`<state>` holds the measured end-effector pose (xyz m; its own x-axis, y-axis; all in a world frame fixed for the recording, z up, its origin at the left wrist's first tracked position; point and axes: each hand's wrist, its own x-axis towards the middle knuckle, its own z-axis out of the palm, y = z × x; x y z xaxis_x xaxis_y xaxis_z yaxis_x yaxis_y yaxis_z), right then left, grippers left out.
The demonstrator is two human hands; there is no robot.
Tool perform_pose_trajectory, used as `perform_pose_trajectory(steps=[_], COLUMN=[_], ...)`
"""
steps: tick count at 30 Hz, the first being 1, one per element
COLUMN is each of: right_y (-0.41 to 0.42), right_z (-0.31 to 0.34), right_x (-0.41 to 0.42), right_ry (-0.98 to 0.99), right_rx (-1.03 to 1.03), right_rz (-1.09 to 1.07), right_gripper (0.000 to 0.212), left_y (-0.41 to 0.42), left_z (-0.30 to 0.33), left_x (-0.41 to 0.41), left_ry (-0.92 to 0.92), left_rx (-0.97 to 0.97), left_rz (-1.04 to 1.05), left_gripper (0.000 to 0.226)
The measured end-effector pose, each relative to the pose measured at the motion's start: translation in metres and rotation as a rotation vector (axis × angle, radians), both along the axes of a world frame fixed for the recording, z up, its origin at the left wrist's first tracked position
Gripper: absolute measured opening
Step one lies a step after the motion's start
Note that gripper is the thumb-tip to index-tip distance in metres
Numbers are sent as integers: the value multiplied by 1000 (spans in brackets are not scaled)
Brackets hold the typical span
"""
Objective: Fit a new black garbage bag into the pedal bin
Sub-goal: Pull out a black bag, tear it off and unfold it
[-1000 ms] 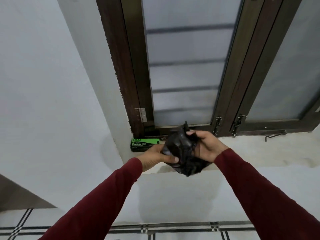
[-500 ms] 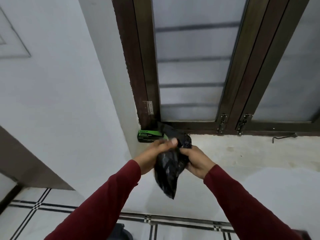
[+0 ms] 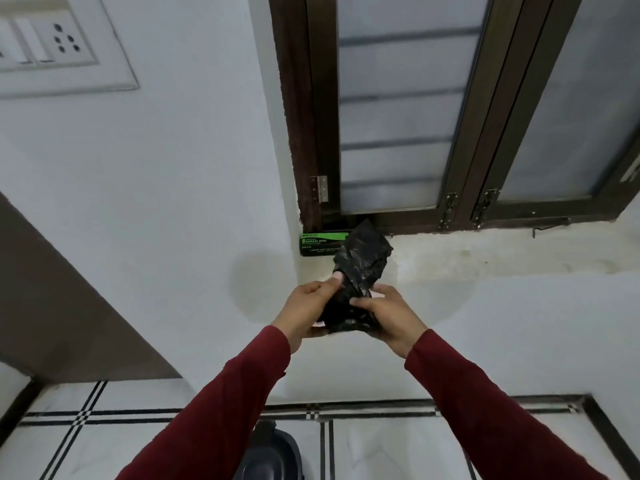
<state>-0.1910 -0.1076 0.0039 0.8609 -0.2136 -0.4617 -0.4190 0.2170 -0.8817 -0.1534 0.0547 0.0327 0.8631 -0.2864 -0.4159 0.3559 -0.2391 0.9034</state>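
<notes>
Moved since prior frame: both hands lower in view & closer to camera; bag bunched up between them w/ its loose end now poking upward, not dangling down; switch plate and more of the bin now in shot.

Item 1 – black garbage bag (image 3: 360,271): crumpled wad, held in front of the sill, upper end overlapping the green box in view.
Item 2 – left hand (image 3: 308,313): thumb & fingers pinching the bag's left side, thumb tip pressed on the plastic.
Item 3 – right hand (image 3: 388,318): fingers curled round the bag's lower right, closed on it.
Item 4 – green box (image 3: 320,243): garbage-bag carton, lying on the window sill (image 3: 485,254) in the corner by the frame; small print unreadable.
Item 5 – pedal bin (image 3: 273,455): dark rounded top at bottom edge, on tiled floor below the arms, well apart from the bag; lid looks shut, prob., partly cut off.
Item 6 – switch plate (image 3: 52,43): white, on wall upper left.
Item 7 – window frame (image 3: 464,140): dark wood, frosted panes.
Sleeves: dark red, both arms.
</notes>
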Motion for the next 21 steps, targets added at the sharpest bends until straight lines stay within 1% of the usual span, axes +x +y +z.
perform_pose_trajectory(steps=[2,3,4,5,7,8,9,10,11,12,14,15,16,17,19,21], right_y=[25,34,43,49,64,70,77,83,92,97,108,110,113,112,112,110], right_z=[-8,-11,-16,-21,-23,-25,-21,-17,-8,1,15,19,22,21,20,21], right_x=[-12,-18,-25,-30,-47,-54,-64,-73,-87,-98,-120,-129,-138,-142,-151,-160], right_ry=[-22,-24,-24,-39,-85,-109,-131,-143,-158,-168,-176,-166,-159,-148,-109,-58], right_rx=[-48,-86,-159,-267,-524,-619,-680,-713,-706,-628,-331,-226,-174,-153,-100,109], right_rz=[-120,-162,-196,-212,-185,-174,-166,-155,-133,-103,-8,47,83,93,49,-74], right_gripper=[58,56,52,45,28,23,26,35,43,47,41,41,38,31,15,12], left_y=[28,39,46,52,65,69,73,77,81,85,90,91,95,97,105,113], left_z=[-7,-14,-22,-26,-32,-34,-36,-38,-38,-38,-35,-32,-28,-26,-23,-20], left_x=[-14,-21,-27,-33,-47,-53,-58,-64,-71,-77,-89,-96,-105,-109,-125,-143], left_ry=[24,2,-24,-43,-37,-51,-87,-135,-191,-247,-325,-329,-321,-304,-246,-188], left_rx=[-47,-49,-41,-49,-85,-83,-53,-10,34,75,122,116,107,96,63,15], left_rz=[-153,-184,-155,-79,64,97,104,101,110,122,148,160,173,188,226,252], left_gripper=[52,54,49,38,14,8,10,16,23,30,39,42,44,46,48,43])
